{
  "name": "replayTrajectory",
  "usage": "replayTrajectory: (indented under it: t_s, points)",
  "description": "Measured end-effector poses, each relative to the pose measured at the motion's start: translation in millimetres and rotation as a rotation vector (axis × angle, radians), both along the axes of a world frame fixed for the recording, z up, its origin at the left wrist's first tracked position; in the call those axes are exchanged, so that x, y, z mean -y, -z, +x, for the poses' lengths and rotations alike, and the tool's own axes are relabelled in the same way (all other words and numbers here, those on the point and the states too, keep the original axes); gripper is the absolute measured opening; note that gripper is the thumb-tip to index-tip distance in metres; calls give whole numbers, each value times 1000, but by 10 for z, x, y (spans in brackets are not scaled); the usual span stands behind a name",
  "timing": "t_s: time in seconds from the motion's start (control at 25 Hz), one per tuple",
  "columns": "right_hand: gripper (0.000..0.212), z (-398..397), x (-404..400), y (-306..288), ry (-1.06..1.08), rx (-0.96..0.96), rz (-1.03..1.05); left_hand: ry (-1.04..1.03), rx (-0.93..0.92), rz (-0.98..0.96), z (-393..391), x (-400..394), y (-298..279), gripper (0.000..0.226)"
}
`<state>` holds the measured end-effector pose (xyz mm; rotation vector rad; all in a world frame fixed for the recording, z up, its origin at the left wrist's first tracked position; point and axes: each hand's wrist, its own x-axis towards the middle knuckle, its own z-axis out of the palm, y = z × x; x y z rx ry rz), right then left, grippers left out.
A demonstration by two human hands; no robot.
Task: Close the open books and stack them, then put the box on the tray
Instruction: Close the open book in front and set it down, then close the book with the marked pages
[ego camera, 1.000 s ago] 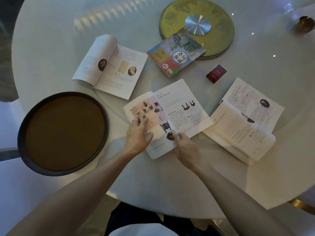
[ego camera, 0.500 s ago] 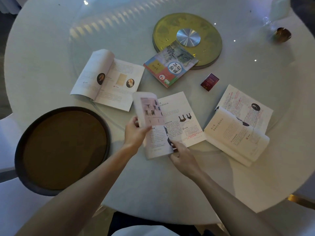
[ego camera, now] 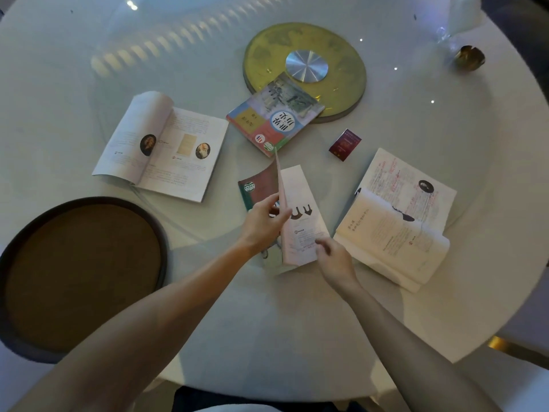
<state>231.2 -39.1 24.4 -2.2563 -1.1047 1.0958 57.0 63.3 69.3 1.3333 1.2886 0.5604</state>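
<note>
Seemingly mid-fold in the head view, the middle book (ego camera: 300, 215) lies between the hands, its spine running away from the person. The left hand (ego camera: 264, 221) pinches the raised left half, cover up on edge, while the right hand (ego camera: 334, 260), fingers loosely curled, presses the near corner of the flat right page. Closing means swinging that half rightward. The box (ego camera: 344, 144) sits beyond, well apart from the tray (ego camera: 160, 233).

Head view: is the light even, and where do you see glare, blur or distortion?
Head view: dim, bluish light; a row of bright reflections and small glints lies on the glossy table; the wide lens curves the table edge; the metal disc shines; the left hand and the book it is closing look slightly soft.
</note>
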Motion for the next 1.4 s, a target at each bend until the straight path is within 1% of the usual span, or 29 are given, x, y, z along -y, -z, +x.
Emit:
replayTrajectory:
  t_s: [0.08,0.2,0.24,0.28,0.36,0.4,0.44,0.52,0.6,0.76,0.84,0.96,1.04,1.08,1.16,1.24,1.32,1.4]
  points:
    - [30,166,-138,-22,82,-57,5,19,-3,-63,131,36,56,40]
    - [47,302,-343,-34,85,-85,16,34,-128,-170,263,142,119,47]
    - [51,330,-397,-24,72,-88,6,35,-182,-163,267,180,175,51]
    - [52,361,-447,-3,56,-88,-19,57,-269,-96,249,209,246,53]
    - [46,395,-523,14,11,-54,-70,151,-495,78,146,261,434,51]
    - [40,400,-552,33,-33,-4,-81,206,-580,145,74,287,552,49]
    - [34,400,-571,52,-84,55,-87,255,-617,176,12,313,631,48]
    - [22,382,-574,93,-173,144,-125,301,-625,177,-73,349,752,55]
    - [21,339,-545,109,-222,180,-156,314,-632,163,-121,360,809,63]
    - [10,213,-437,141,-277,144,-201,236,-639,119,-191,301,825,69]
    - [12,183,-378,173,-274,113,-203,243,-661,161,-235,272,797,66]
    - [22,258,-303,140,-212,14,-162,288,-717,220,-203,225,748,55]
    - [27,374,-244,75,-187,-17,-129,309,-771,221,-79,199,658,50]
    - [26,456,-215,34,-168,-1,-98,328,-782,204,15,183,601,49]
    - [22,679,-154,-52,-132,65,7,366,-730,199,263,153,510,50]
    - [19,932,-79,-137,-131,152,121,359,-611,168,538,129,452,54]
    - [25,1252,43,-193,-145,279,173,346,-520,118,871,113,416,57]
    - [36,1536,175,-212,-117,360,169,292,-432,25,1146,110,398,58]
